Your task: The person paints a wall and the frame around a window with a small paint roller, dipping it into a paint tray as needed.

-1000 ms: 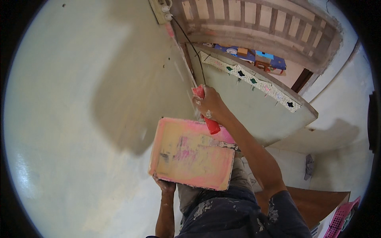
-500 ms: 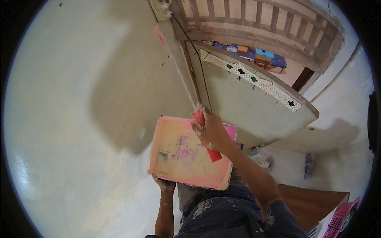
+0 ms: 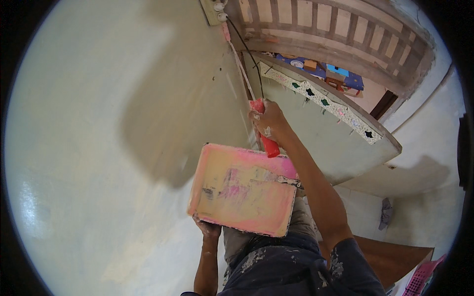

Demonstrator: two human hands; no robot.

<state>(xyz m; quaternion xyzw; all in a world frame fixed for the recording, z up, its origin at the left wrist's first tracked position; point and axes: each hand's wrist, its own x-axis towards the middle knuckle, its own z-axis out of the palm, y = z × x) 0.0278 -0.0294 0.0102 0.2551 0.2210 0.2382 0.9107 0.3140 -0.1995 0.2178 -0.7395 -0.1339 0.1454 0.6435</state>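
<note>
My left hand (image 3: 207, 229) holds up a pink, paint-smeared rectangular tray (image 3: 242, 192) from underneath, its fingers curled under the lower left corner. My right hand (image 3: 269, 123) is closed around the red handle (image 3: 270, 146) of a painting tool. It holds the tool just above the tray's far edge, against the corner edge of the pale wall (image 3: 123, 123). The tool's working end is hidden behind the hand. Paint spots mark both hands and my dark trousers (image 3: 276, 266).
A wall socket (image 3: 213, 10) with a black cable (image 3: 249, 54) sits at the top of the corner. Beyond it are a ledge with a patterned tile trim (image 3: 321, 98), a wooden railing (image 3: 335, 24), a brown board (image 3: 390, 256) and a pink basket (image 3: 419, 281).
My right hand dipped down over the tray half a second ago. It has since risen back to the wall corner with the red-handled tool. The tray has stayed almost in place.
</note>
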